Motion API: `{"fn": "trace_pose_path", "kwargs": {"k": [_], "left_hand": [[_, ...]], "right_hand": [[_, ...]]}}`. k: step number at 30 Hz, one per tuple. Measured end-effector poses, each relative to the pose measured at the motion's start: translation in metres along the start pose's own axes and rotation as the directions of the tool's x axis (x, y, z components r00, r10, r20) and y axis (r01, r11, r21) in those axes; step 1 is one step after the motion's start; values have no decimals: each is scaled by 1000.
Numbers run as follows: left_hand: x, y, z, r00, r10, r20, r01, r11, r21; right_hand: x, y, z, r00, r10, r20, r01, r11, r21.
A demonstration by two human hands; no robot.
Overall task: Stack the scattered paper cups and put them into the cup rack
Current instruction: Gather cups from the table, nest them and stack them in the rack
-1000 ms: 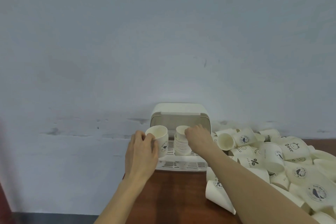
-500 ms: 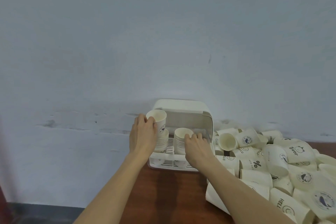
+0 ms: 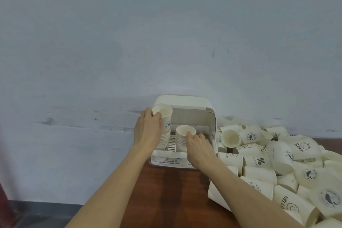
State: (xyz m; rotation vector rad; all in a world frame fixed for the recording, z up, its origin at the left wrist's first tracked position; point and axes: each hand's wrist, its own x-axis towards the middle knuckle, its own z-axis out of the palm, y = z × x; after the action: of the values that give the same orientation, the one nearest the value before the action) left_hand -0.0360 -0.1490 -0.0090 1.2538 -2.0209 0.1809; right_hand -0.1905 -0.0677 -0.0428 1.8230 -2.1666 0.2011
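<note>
A white cup rack with its lid up stands against the wall at the table's far edge. Inside on the left stands a tall stack of paper cups, and my left hand grips its upper part. A shorter stack stands in the middle of the rack, and my right hand holds its side with the thumb at the rim. A big heap of loose printed paper cups lies on the table to the right of the rack.
The brown wooden table ends at a pale blue wall right behind the rack. Its left edge runs just left of the rack, with grey floor below. The cup heap fills the table's right side.
My left hand has carried its stack into the rack's left side and stood it there. My right hand slid from the top of the middle stack down to its side.
</note>
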Motion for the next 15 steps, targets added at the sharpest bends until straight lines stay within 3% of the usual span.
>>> {"fn": "trace_pose_path", "kwargs": {"k": [6, 15], "left_hand": [[-13, -8, 16, 977, 9, 212, -47, 983, 177], [-32, -6, 19, 939, -17, 344, -65, 972, 225]], "right_hand": [[0, 1, 2, 1000, 11, 12, -12, 999, 43], [-3, 1, 4, 1000, 14, 9, -15, 997, 79]]}}
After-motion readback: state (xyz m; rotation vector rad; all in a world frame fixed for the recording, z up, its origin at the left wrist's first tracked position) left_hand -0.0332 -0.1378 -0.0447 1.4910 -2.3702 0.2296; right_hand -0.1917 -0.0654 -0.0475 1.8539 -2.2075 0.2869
